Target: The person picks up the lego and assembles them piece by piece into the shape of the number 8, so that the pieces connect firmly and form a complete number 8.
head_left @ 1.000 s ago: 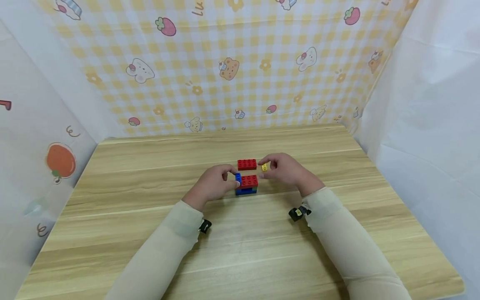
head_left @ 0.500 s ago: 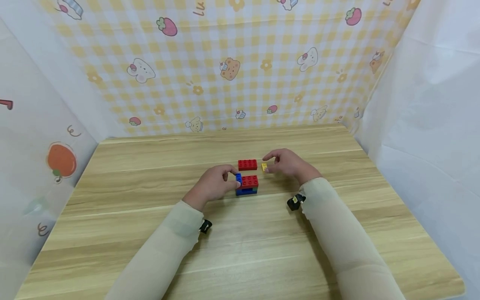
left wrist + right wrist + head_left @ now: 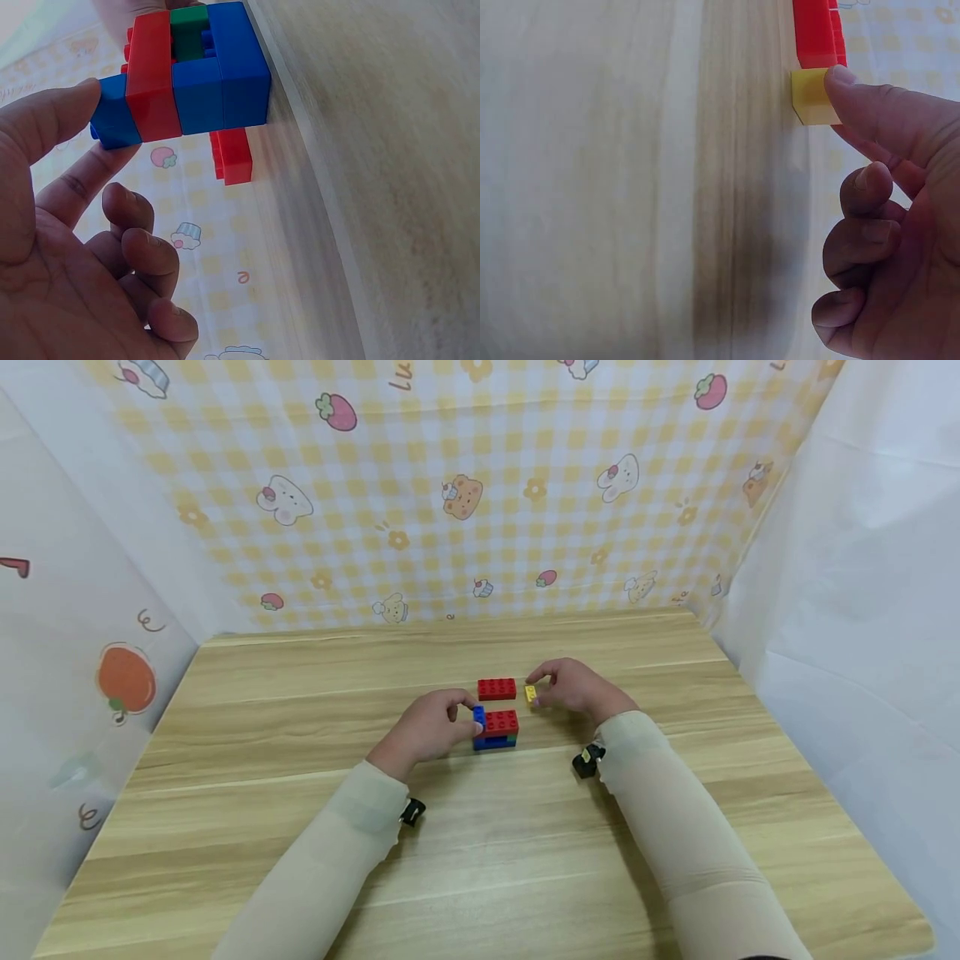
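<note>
My left hand point(image 3: 427, 727) pinches a small blue brick point(image 3: 116, 112) between thumb and forefinger. That brick sits at the left end on top of a red brick point(image 3: 501, 722), which bridges a stack with blue bricks point(image 3: 241, 67) and a green brick point(image 3: 189, 31) below it. To the right of the stack and farther back, my right hand point(image 3: 576, 685) holds a small yellow brick point(image 3: 810, 97) standing on the table, thumb on its near side and forefinger at its far side. The forefinger's tip is partly hidden in the right wrist view.
Behind the stack a separate long red brick point(image 3: 497, 689) lies on the wooden table point(image 3: 480, 843), just left of the yellow one. A patterned yellow-checked cloth point(image 3: 360, 510) hangs along the table's back edge, with white sheets at both sides.
The right hand has drawn slightly back and away, its fingers first spreading and then closing about the yellow brick. The left hand stays on the blue brick, and the stack has not visibly moved.
</note>
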{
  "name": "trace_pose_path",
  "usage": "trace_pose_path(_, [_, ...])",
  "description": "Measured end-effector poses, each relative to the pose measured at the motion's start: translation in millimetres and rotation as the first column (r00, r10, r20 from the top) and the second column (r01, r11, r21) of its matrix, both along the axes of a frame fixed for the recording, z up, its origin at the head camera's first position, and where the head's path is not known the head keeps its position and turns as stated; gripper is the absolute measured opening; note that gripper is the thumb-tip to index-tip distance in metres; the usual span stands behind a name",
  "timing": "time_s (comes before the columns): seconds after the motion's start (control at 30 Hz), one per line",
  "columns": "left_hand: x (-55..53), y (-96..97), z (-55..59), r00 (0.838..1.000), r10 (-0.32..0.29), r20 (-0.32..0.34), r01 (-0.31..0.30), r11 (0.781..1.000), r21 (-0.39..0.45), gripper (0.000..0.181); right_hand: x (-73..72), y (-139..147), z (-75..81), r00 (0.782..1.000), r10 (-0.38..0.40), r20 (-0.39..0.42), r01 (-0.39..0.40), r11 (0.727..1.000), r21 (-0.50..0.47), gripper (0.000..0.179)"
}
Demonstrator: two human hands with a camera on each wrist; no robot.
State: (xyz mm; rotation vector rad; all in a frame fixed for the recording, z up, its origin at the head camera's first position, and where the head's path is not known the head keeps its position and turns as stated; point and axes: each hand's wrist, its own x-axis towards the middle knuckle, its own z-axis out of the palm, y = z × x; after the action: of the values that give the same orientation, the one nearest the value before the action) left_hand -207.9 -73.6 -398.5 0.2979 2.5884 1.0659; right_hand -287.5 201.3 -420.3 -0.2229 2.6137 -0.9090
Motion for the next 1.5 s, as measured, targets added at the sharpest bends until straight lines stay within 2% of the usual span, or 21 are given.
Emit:
trace_pose_path(0.83, [-1.4,-1.6,-0.4,1.000,-0.015,-0.012,0.015,1.000,-0.006,0.034,8.9,6.1,1.7,0.999,0.019,-0.034,-0.020,0.999,-0.031,0.033])
trace_pose_path(1.1, [-2.4,-1.6,-1.9,1.000,-0.020,-0.016,0.019,1.000,-0.014,0.034,21.9,6.6,5.2,0.998,0.047,-0.050,-0.053,0.992,-0.113,0.032])
trace_pose_path(1.3, [-1.9,-1.8,-1.6,1.000,-0.018,-0.017,0.018,1.000,-0.017,0.033,32.3,5.8,13.5,0.991,0.108,-0.073,-0.120,0.974,-0.191,0.034])
trace_pose_path(1.5, [-1.5,-2.0,-1.2,1.000,-0.017,-0.017,0.017,1.000,-0.012,0.033,41.7,1.7,22.5,0.989,0.124,-0.077,-0.140,0.958,-0.250,0.034])
